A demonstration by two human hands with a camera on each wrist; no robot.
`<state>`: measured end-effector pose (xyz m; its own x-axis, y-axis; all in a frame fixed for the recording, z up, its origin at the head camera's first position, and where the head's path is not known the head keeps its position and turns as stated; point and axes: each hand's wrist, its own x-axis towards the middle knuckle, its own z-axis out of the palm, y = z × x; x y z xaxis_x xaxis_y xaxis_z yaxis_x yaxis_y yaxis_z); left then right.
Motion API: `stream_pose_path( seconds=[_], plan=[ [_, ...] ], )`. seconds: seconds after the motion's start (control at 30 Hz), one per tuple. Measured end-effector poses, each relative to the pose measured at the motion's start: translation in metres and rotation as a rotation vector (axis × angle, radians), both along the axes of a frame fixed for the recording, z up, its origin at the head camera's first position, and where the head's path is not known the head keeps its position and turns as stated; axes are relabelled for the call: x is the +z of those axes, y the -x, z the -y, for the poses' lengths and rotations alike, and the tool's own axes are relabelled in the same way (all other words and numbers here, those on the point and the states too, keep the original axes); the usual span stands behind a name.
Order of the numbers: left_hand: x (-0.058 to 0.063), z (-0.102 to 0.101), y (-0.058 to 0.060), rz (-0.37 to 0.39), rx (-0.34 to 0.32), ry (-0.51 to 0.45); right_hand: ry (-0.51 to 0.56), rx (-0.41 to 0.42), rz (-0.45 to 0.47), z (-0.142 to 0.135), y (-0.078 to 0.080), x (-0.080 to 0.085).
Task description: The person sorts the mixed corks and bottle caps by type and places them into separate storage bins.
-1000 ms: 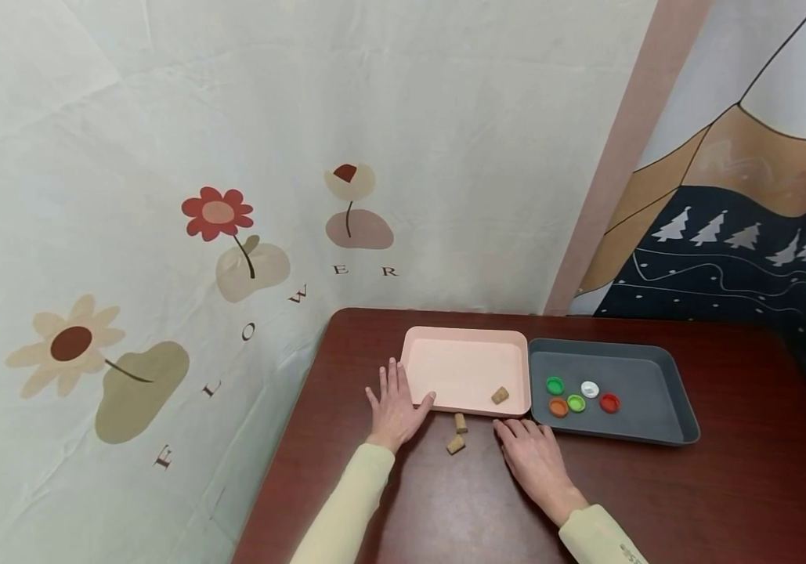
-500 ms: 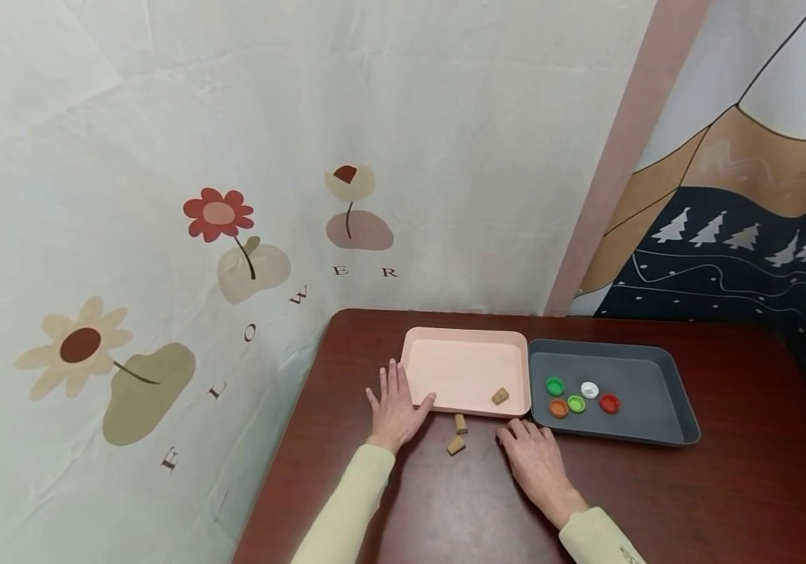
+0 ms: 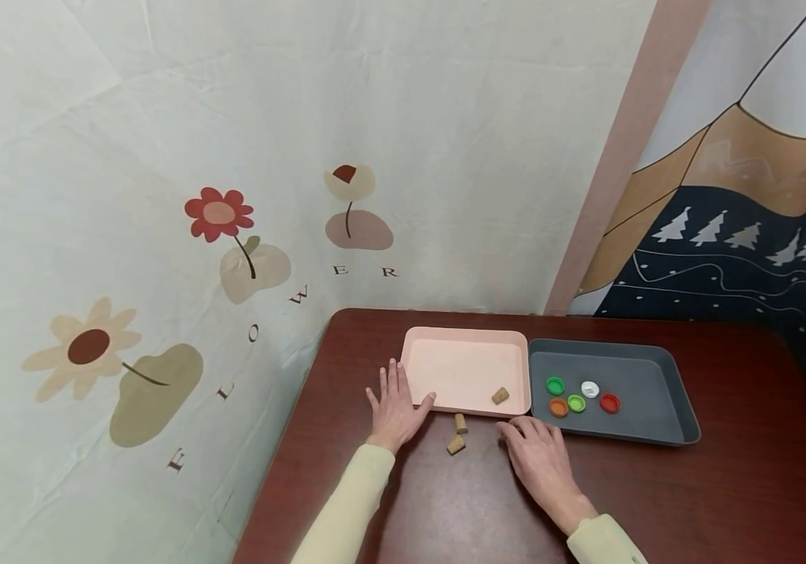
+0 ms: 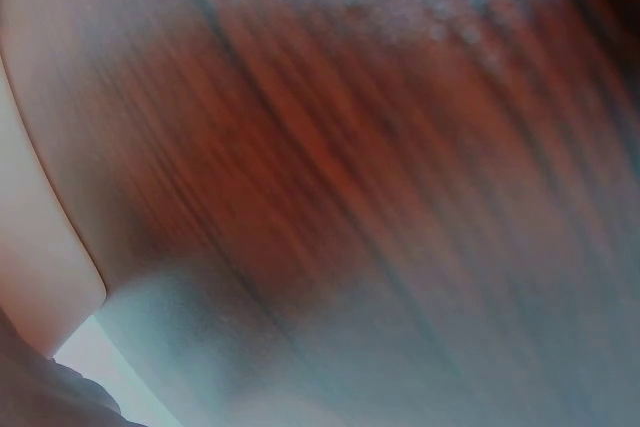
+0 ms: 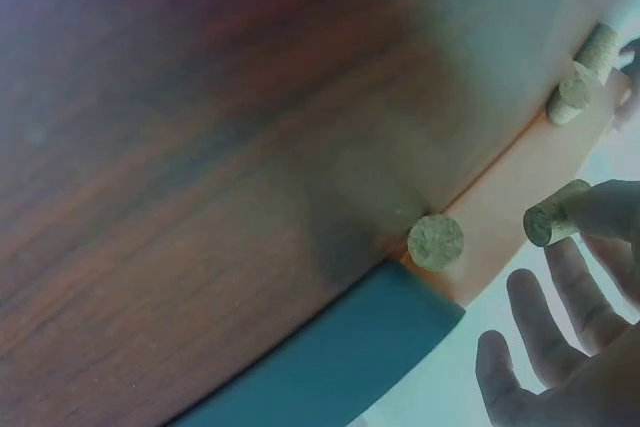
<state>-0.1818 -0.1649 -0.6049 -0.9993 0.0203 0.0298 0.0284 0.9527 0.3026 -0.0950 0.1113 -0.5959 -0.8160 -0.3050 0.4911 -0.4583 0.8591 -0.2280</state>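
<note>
My left hand [image 3: 397,407] is spread with straight fingers at the left front corner of a pink tray [image 3: 455,335], its thumb along the front rim. Just in front of the dark blue-grey tray [image 3: 656,392] is my right hand [image 3: 540,458], palm down, with bent fingers. The right wrist view has a cork [image 5: 555,215] pinched at the thumb and index finger; from above the hand hides it. Below that hand, a second cork [image 5: 435,242] stands where the trays meet. Two corks [image 3: 460,423] [image 3: 455,445] lie between the hands, and another cork [image 3: 500,395] lies inside the pink tray.
Several round plastic caps lie in the dark tray, among them a green cap [image 3: 554,385], a white cap [image 3: 589,389] and a red cap [image 3: 610,403]. Both trays stand side by side on a brown table [image 3: 445,517]. A printed cloth [image 3: 459,157] hangs behind it.
My right hand has shifted slightly right and its fingers look a little more arched. My left hand, the trays, the caps and the visible corks have stayed in place.
</note>
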Motion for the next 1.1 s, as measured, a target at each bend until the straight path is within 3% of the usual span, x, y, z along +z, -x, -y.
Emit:
stream_pose_path(
  seconds=[0.37,0.73,1.1],
  plan=[
    [-0.002,0.0,0.001,-0.006,-0.002,-0.004,0.124,-0.003,-0.036,-0.003,0.007,0.012],
    [-0.002,0.0,0.001,-0.007,0.003,0.002,0.311,-0.056,-0.079,0.0,0.023,0.018],
    [0.0,-0.001,0.002,0.006,0.002,0.005,0.347,-0.116,-0.067,0.004,0.044,0.029]
  ],
)
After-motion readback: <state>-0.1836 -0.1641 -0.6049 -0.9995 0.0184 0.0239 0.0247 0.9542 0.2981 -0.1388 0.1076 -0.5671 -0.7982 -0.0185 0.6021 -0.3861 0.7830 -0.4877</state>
